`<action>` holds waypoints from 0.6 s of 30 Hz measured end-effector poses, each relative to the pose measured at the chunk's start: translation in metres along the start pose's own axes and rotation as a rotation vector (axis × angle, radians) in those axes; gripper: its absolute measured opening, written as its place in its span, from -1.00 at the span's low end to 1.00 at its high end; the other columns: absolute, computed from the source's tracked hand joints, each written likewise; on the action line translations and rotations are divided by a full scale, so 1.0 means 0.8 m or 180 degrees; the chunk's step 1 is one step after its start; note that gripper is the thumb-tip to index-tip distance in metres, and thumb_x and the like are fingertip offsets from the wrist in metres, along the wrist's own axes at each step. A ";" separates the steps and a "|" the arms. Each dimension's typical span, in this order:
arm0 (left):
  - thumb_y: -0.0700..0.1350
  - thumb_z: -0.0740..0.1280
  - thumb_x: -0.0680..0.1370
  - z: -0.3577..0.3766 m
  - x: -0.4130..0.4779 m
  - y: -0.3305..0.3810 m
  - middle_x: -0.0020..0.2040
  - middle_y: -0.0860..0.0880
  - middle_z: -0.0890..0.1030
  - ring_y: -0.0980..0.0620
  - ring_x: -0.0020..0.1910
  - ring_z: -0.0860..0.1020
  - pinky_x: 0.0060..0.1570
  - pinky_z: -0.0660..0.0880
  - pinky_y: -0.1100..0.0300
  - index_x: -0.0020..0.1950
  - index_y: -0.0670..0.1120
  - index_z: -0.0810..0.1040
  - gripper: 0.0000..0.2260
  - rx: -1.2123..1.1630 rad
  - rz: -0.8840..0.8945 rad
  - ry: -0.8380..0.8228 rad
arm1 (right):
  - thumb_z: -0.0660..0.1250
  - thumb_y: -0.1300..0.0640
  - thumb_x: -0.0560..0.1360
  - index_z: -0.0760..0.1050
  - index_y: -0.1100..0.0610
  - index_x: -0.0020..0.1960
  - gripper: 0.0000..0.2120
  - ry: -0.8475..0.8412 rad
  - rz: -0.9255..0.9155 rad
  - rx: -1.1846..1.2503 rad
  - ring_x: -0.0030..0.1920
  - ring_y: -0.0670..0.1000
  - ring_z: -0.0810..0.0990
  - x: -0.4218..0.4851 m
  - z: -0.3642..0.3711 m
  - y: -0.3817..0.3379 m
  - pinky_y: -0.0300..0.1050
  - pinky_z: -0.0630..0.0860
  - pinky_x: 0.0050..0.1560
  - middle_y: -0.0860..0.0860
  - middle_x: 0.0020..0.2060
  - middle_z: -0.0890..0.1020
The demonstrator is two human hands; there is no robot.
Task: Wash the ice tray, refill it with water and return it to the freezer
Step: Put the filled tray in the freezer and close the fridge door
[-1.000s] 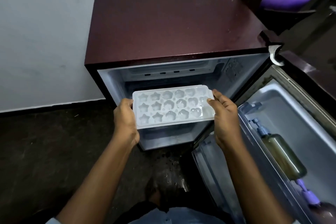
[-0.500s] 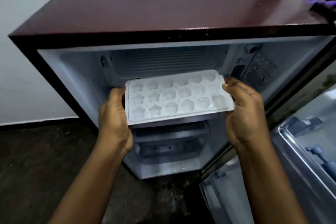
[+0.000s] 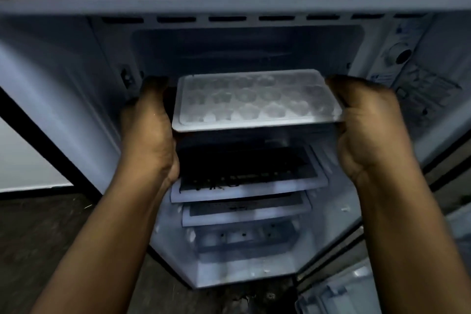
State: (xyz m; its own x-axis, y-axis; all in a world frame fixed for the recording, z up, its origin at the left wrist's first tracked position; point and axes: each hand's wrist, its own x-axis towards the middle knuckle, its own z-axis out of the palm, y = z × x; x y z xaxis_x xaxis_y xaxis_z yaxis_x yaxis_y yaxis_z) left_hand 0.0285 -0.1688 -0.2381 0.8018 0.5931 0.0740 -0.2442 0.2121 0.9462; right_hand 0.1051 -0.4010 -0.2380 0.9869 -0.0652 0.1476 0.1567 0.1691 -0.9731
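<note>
A white ice tray point(image 3: 254, 102) with several shaped cells is held level in front of the dark freezer compartment point(image 3: 244, 51) at the top of the small fridge. My left hand point(image 3: 150, 130) grips the tray's left end. On the other end, my right hand point(image 3: 367, 122) grips the tray with its thumb on the rim. The tray's far edge sits at the mouth of the compartment. I cannot tell whether the cells hold water.
Below the tray are two fridge shelves point(image 3: 249, 186) and a bottom drawer point(image 3: 244, 239). A control dial point(image 3: 398, 55) is on the right inner wall. The open door's shelf point(image 3: 339, 296) shows at the lower right. Dark floor point(image 3: 51, 237) lies to the left.
The view has dropped lower and closer to the fridge interior. Both hands have carried the tray forward and up to the freezer compartment's opening.
</note>
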 end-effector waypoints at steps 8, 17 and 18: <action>-0.04 0.27 0.68 -0.006 0.028 -0.010 -0.39 0.08 0.55 0.10 -0.42 0.55 -0.38 0.45 0.28 -0.52 0.10 0.59 -0.47 0.0154 -0.0012 0.0193 | 0.50 0.00 0.52 0.67 0.05 0.23 -0.70 -0.0037 0.0102 -0.0333 0.12 -0.01 0.71 0.037 0.029 0.016 -0.02 0.58 0.32 -0.06 0.08 0.75; 0.01 0.36 0.66 0.015 0.028 -0.007 -0.13 0.21 0.73 0.27 -0.11 0.69 -0.10 0.66 0.13 -0.09 0.15 0.71 -0.82 0.0837 0.0122 0.0430 | 0.43 -0.17 0.59 0.42 -0.02 0.51 -0.45 -0.0125 0.0114 -0.1239 0.08 -0.25 0.52 0.063 0.039 0.028 -0.40 0.42 0.08 -0.23 0.19 0.57; 0.03 0.37 0.66 0.015 0.028 -0.008 -0.04 0.20 0.72 0.27 -0.10 0.69 -0.04 0.68 0.08 0.00 0.13 0.71 -0.88 0.0901 0.0108 0.0471 | 0.41 -0.22 0.59 0.40 0.00 0.56 -0.38 -0.0121 0.0064 -0.1447 0.24 -0.15 0.53 0.064 0.040 0.029 -0.30 0.42 0.27 -0.17 0.34 0.55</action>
State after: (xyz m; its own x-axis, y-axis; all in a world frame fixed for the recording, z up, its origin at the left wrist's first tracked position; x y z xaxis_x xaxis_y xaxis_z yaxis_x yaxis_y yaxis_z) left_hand 0.0543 -0.1661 -0.2386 0.7026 0.7071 0.0800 -0.0913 -0.0220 0.9956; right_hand 0.1605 -0.3688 -0.2474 0.9916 -0.0287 0.1259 0.1130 -0.2795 -0.9535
